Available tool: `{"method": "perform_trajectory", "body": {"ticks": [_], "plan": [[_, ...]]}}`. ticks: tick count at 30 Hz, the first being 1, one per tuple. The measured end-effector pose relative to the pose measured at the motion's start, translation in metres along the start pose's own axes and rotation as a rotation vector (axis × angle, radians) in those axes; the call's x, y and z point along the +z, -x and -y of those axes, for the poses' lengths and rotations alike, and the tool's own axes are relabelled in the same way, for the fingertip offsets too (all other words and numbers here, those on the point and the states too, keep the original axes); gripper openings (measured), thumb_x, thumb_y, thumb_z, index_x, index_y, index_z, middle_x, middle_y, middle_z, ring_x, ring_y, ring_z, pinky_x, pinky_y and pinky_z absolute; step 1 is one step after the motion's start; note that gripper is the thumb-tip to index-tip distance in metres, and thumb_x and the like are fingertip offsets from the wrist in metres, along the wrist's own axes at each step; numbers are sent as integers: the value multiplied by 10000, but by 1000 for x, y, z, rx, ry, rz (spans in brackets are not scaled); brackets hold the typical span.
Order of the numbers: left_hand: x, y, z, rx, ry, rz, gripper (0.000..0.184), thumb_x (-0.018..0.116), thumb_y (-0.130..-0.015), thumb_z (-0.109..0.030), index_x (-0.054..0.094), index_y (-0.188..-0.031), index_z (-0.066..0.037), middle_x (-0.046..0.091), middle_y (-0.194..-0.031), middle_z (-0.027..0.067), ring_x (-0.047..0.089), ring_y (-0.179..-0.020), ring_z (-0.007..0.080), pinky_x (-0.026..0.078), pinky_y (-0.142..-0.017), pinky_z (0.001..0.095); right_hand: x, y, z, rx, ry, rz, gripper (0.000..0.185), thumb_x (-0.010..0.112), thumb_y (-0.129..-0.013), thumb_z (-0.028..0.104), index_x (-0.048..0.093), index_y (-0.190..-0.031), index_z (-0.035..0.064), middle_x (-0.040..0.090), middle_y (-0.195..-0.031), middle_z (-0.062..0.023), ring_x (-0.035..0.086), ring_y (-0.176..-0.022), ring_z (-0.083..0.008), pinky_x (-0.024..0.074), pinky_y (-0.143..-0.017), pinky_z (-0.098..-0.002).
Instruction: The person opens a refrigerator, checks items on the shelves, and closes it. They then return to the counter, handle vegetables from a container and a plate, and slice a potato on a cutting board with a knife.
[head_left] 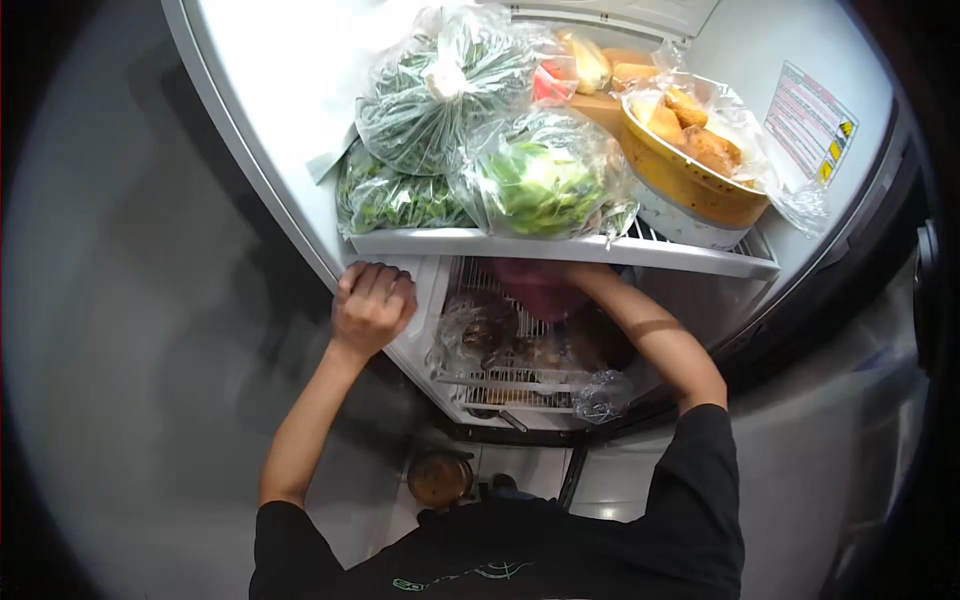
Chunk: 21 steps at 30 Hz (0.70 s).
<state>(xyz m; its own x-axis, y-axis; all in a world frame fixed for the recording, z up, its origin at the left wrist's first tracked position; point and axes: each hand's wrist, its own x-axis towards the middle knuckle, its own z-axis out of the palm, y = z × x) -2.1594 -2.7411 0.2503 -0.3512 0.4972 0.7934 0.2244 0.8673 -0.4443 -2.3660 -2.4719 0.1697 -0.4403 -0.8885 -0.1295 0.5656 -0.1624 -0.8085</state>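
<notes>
My left hand is closed with its fingers curled over the left side edge of an upright refrigerator, just below the upper shelf. My right forearm reaches in under that shelf. The shelf hides my right hand, so its fingers do not show. Near it, in the lower space, is a dark pink bag or cloth; whether the hand touches it I cannot tell. Below lie clear plastic bags with dark contents on a wire rack.
On the upper shelf are bagged green vegetables, a bagged leafy head and a yellow colander of brown-orange pieces, set on a pale container. A crumpled clear bag hangs at the rack's front. A round pot stands on the floor.
</notes>
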Motion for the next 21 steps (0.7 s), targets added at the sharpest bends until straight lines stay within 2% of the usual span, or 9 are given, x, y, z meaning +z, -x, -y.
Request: {"method": "perform_trajectory", "body": {"ticks": [3, 5, 6, 8, 10, 14, 16, 19, 21], "plan": [[5, 5, 8, 54, -130, 46, 76, 691, -773, -169, 649, -802, -114, 646, -831, 24, 616, -769, 196, 419, -933, 376, 0, 1, -6, 53, 1126, -367, 476, 547, -984, 485, 630, -1271, 113, 680, -1201, -84, 640, -1105, -231, 515, -934, -362], [3, 5, 9, 59, -104, 39, 70, 686, -774, -169, 653, -803, -115, 646, -824, 22, 615, -762, 194, 420, -930, 374, 128, 55, 25, 56, 1878, -203, 507, 608, -955, 439, 596, -1301, 69, 658, -1237, -158, 618, -1164, -330, 497, -981, -414], [3, 5, 10, 65, -82, 42, 66, 682, -774, -169, 657, -803, -115, 647, -816, 20, 613, -755, 193, 420, -927, 371, 146, 77, 20, -215, 1786, 27, 491, 614, -959, 403, 572, -1308, 60, 631, -1227, -210, 604, -1157, -387, 491, -975, -447], [5, 6, 10, 70, -92, 28, 59, 674, -770, -166, 655, -792, -115, 645, -797, 22, 612, -743, 197, 422, -920, 367, 198, 123, 31, -327, 1521, 341, 499, 587, -976, 415, 551, -1317, 53, 617, -1227, -213, 597, -1153, -393, 486, -966, -434], [5, 7, 9, 53, -97, 32, 73, 660, -783, -170, 624, -812, -113, 616, -796, 24, 584, -709, 189, 440, -909, 353, 247, 174, 57, -226, 1521, 275, 501, 640, -946, 359, 546, -1327, 48, 611, -1229, -199, 588, -1145, -390, 477, -963, -423], [8, 7, 9, 51, -79, -14, 81, 666, -775, -162, 620, -811, -107, 614, -787, 32, 590, -712, 203, 446, -909, 359, 261, 244, 96, -977, 1906, -537, 423, 751, -842, 188, 617, -1212, 33, 647, -1166, -153, 637, -1035, -314, 500, -889, -415], [9, 9, 9, 29, -66, -31, 88, 671, -766, -156, 617, -807, -99, 615, -781, 39, 596, -714, 212, 449, -917, 360, 246, 258, 119, -1172, 1741, -1057, 349, 722, -876, 175, 639, -1183, 31, 662, -1182, -132, 624, -1087, -274, 495, -904, -406], [9, 11, 5, -4, -58, -4, 87, 670, -764, -156, 624, -805, -95, 621, -786, 40, 602, -725, 215, 441, -942, 364, 218, 263, 164, -1223, 1509, -1290, 372, 707, -906, 224, 630, -1227, 54, 650, -1227, -145, 602, -1137, -264, 479, -956, -400], [10, 11, 6, -16, -83, -5, 87, 668, -769, -164, 638, -814, -96, 622, -780, 38, 608, -741, 208, 430, -967, 367, 204, 260, 186, -965, 1665, -1247, 500, 730, -891, 334, 592, -1308, 97, 626, -1275, -185, 614, -1159, -310, 469, -1002, -418]]}}
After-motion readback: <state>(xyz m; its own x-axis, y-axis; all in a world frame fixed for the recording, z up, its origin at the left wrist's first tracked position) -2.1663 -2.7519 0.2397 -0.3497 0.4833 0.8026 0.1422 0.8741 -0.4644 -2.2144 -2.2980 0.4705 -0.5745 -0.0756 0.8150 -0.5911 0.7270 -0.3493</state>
